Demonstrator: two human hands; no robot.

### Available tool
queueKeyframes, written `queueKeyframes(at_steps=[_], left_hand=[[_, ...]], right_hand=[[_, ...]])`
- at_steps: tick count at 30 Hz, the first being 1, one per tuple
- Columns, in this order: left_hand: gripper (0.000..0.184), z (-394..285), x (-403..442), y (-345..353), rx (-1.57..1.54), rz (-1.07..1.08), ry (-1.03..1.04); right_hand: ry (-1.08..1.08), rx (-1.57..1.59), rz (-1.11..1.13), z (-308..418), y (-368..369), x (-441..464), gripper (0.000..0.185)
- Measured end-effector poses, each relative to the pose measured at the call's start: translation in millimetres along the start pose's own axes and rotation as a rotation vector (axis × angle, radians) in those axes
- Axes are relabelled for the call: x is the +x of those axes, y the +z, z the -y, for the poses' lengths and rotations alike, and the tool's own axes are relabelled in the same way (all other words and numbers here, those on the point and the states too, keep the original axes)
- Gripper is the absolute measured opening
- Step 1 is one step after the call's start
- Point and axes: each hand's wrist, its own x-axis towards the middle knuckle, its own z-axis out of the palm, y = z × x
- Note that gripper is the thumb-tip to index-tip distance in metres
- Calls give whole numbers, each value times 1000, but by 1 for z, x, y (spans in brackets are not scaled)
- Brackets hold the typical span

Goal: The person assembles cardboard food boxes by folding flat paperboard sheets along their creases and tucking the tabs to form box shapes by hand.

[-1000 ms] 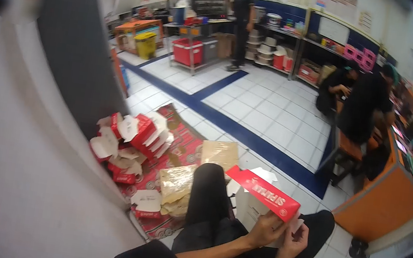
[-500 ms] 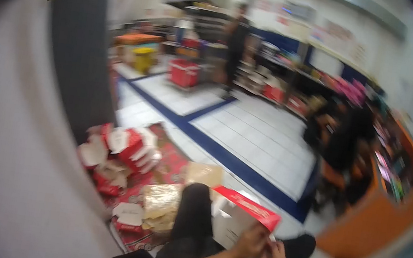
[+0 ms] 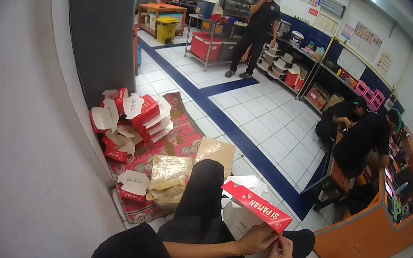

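A partly folded red and white food box [image 3: 260, 209] marked "SIPAMAN" rests over my lap. My left hand [image 3: 256, 239] has its fingers closed on the near edge of the box. At the box's right corner, my right hand [image 3: 280, 253] pinches the same edge, close beside the left. White card flaps [image 3: 242, 181] show behind the red panel. Parts of the box's inside are hidden by my hands.
A heap of folded red boxes [image 3: 146, 115] lies on a red patterned mat [image 3: 190, 132] by the wall, near brown paper packets [image 3: 171, 172]. One person [image 3: 260, 23] stands by a metal table; two people sit at an orange counter [image 3: 360, 238].
The view is sharper now and has tilted slightly downward. Both hands stay at the same corner of the box, with little visible change in their hold. The standing person remains near the table.
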Motion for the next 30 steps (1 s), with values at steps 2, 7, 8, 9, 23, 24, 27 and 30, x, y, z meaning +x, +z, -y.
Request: queueKeyframes(at_steps=[2, 7, 8, 9, 23, 24, 27, 30], left_hand=[[34, 4, -4, 3, 30, 12, -45], [34, -1, -3, 0, 12, 25, -56], [35, -2, 0, -2, -12, -23, -46], [35, -2, 2, -4, 15, -63, -43], [35, -8, 13, -14, -67, 159, 39], [35, -15, 17, -20, -66, 175, 99], [53, -17, 34, -37, -170, 334, 1], [62, -9, 50, -54, -251, 441, -24]], right_hand=[[16, 49, 10, 2, 1, 0, 10], [83, 118, 45, -4, -4, 0, 7], [82, 156, 72, -10, -1, 2, 6], [110, 159, 72, -21, 0, -1, 4], [309, 443, 98, -40, 6, 0, 65], [319, 448, 81, -43, 4, 0, 65], [241, 470, 128, -43, 6, -3, 58], [233, 575, 58, -14, 8, -4, 54]])
